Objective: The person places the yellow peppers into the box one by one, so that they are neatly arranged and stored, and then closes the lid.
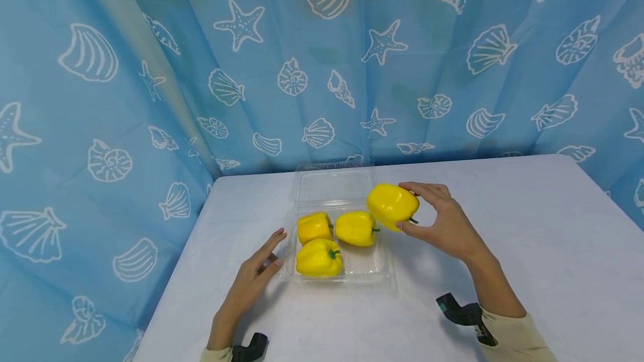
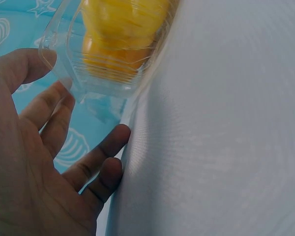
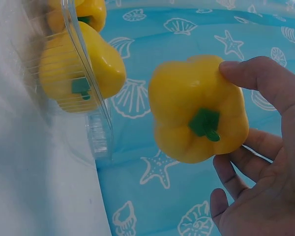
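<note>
My right hand (image 1: 448,219) grips a yellow bell pepper (image 1: 391,205) between thumb and fingers, raised above the right side of a clear plastic clamshell box (image 1: 363,270). Its green stem (image 3: 205,124) shows in the right wrist view. Inside the box sit three more yellow peppers: one at the back left (image 1: 314,228), one at the back middle (image 1: 356,228) and one at the front left (image 1: 319,258). Beside the box's left wall is my left hand (image 1: 254,275), fingers loosely extended. In the left wrist view its thumb and fingertips (image 2: 48,58) are at the box's corner.
The box's transparent lid (image 1: 332,186) lies folded back behind its base. Everything rests on a white-covered table (image 1: 528,228). A blue curtain (image 1: 322,60) with shells and starfish hangs behind the table and along its left side.
</note>
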`<state>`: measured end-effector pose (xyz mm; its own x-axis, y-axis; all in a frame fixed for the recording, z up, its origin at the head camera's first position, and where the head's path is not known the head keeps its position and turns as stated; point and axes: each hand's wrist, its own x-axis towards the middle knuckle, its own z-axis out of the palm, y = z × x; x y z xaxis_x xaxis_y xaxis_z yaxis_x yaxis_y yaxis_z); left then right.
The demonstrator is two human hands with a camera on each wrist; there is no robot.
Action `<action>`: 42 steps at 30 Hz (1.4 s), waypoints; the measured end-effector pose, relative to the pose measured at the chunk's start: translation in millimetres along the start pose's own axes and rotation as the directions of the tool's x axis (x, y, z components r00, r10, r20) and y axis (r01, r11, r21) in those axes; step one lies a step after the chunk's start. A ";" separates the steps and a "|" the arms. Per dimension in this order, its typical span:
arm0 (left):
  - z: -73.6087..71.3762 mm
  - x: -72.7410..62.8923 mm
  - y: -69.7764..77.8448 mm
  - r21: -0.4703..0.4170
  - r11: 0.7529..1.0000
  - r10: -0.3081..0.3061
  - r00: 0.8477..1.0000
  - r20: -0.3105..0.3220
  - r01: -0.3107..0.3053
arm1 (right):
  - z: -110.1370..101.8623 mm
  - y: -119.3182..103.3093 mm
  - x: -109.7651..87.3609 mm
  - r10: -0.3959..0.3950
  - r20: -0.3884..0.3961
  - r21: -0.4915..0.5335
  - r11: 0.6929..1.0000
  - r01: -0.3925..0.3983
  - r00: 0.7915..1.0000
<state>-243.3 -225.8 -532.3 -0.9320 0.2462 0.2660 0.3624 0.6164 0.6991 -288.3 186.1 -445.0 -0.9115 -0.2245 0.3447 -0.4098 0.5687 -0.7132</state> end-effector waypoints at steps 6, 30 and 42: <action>-0.1 -1.1 1.3 0.006 1.000 -0.009 1.000 -0.003 0.009 | 2.1 -0.8 -2.1 -0.022 0.019 -0.010 1.000 0.022 1.000; -1.2 -1.4 1.5 0.010 1.000 0.005 1.000 -0.002 -0.004 | 15.6 -12.8 -4.6 -0.118 0.157 0.070 0.992 0.108 0.980; -0.4 -0.6 0.1 0.015 1.000 0.017 1.000 0.002 -0.017 | 23.5 -16.4 -5.7 -0.116 0.261 0.064 0.993 0.102 0.958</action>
<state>-242.7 -226.1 -532.1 -0.9258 0.2583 0.2762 0.3781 0.6233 0.6845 -277.2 159.5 -449.6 -0.8356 -0.4875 0.2533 -0.5023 0.4912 -0.7116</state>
